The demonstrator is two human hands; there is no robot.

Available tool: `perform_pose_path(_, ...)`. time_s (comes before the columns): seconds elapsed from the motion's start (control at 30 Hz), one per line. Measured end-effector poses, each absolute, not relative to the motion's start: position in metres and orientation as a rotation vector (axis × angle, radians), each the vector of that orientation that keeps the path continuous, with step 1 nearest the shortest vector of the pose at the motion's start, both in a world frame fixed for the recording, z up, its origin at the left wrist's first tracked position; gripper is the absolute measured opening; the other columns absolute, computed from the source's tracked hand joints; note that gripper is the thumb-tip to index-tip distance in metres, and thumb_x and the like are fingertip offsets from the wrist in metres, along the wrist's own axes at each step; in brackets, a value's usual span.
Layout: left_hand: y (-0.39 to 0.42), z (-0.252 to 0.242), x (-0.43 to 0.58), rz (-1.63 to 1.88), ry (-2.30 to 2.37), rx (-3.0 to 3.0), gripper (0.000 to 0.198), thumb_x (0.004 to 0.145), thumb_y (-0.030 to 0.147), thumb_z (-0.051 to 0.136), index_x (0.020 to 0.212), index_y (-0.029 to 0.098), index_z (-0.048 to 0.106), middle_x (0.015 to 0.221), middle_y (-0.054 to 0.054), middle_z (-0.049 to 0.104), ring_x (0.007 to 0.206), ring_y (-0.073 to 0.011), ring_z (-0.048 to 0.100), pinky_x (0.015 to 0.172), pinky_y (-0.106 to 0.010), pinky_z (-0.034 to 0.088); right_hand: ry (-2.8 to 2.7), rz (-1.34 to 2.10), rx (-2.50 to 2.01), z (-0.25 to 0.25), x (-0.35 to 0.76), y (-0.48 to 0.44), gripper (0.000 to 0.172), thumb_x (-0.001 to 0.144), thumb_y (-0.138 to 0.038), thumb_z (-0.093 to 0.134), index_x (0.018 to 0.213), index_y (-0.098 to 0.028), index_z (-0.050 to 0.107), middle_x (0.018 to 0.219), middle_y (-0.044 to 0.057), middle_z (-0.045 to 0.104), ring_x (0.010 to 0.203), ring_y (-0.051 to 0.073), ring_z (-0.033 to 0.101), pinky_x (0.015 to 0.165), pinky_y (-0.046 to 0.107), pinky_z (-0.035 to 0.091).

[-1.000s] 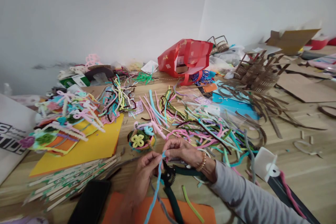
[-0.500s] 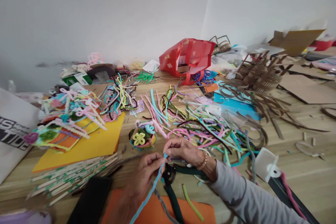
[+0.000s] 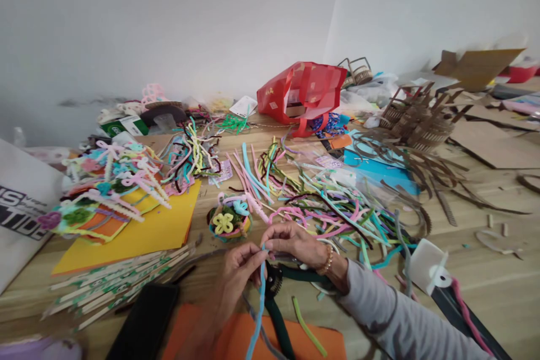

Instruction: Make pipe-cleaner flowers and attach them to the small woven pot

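A light blue pipe cleaner [image 3: 258, 315] hangs down from my two hands, its upper end pinched between them. My left hand [image 3: 242, 264] closes thumb and forefinger on it just below the tip. Fingertips of my right hand [image 3: 291, 242] meet it at the top, and the very end is hidden by the fingers. Behind and below the hands lies a pair of dark green-handled pliers or cutters [image 3: 276, 284], partly covered. Just beyond my left hand stands a small round piece with a yellow pipe-cleaner flower [image 3: 223, 223] and a blue one.
Loose pipe cleaners [image 3: 337, 202] spread beyond my right hand. Finished flower pieces [image 3: 109, 197] lie on yellow sheets [image 3: 169, 236] at left, near wrapped sticks [image 3: 122, 281] and a black phone [image 3: 143, 323]. An orange sheet [image 3: 236, 332] lies in front; a red bag [image 3: 301, 93] stands at the back.
The hanging length of the blue pipe cleaner has swung right and now hangs more upright. Both hands keep nearly the same place, still pinching its end.
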State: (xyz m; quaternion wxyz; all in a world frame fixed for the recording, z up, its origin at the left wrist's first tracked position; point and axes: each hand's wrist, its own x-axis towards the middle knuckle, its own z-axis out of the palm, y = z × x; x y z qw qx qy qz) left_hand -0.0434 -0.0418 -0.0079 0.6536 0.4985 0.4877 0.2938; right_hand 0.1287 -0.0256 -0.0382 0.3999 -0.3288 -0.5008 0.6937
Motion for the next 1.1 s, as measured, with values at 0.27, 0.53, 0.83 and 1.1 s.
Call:
perform_pose_path(0.27,-0.038,-0.013,-0.049,0.63,0.966,1.015,0.025,0.072,0.038,0.068,0.062,0.017,0.06,0.053,0.002,0.057,0.046,-0.0094,0.05,0.047,-0.02,0.04,-1.234,1.746,-0.824,-0.039,0.127,-0.026,0.034,0.072,-0.045,0.074,0.08,-0.014,0.065,0.063,-0.001,0.06,0.053,0.008,0.05,0.052,0.02,0.038)
perform_pose_path(0.53,-0.038,-0.019,-0.047,0.683,1.013,1.023,0.022,0.069,0.035,0.072,0.063,0.015,0.064,0.051,0.003,0.057,0.045,-0.0093,0.051,0.048,-0.021,0.044,-1.215,1.755,-0.807,-0.039,0.127,-0.025,0.032,0.072,-0.043,0.075,0.077,-0.013,0.064,0.061,-0.002,0.058,0.051,0.007,0.05,0.052,0.02,0.038)
perform_pose_path(0.83,-0.04,-0.013,-0.044,0.663,1.065,1.15,0.021,0.069,0.035,0.071,0.062,0.017,0.061,0.046,0.002,0.062,0.042,-0.0115,0.057,0.046,-0.02,0.045,-1.29,1.715,-0.82,-0.045,0.127,-0.024,0.032,0.072,-0.042,0.075,0.077,-0.013,0.064,0.062,-0.002,0.057,0.054,0.007,0.049,0.053,0.02,0.037)
perform_pose_path(1.1,-0.04,-0.019,-0.047,0.707,1.028,1.036,0.021,0.071,0.033,0.072,0.066,0.016,0.062,0.052,0.001,0.065,0.046,-0.0118,0.06,0.049,-0.02,0.048,-1.271,1.665,-0.785,-0.039,0.127,-0.026,0.033,0.076,-0.044,0.072,0.084,-0.014,0.06,0.067,-0.001,0.058,0.055,0.008,0.051,0.053,0.02,0.041)
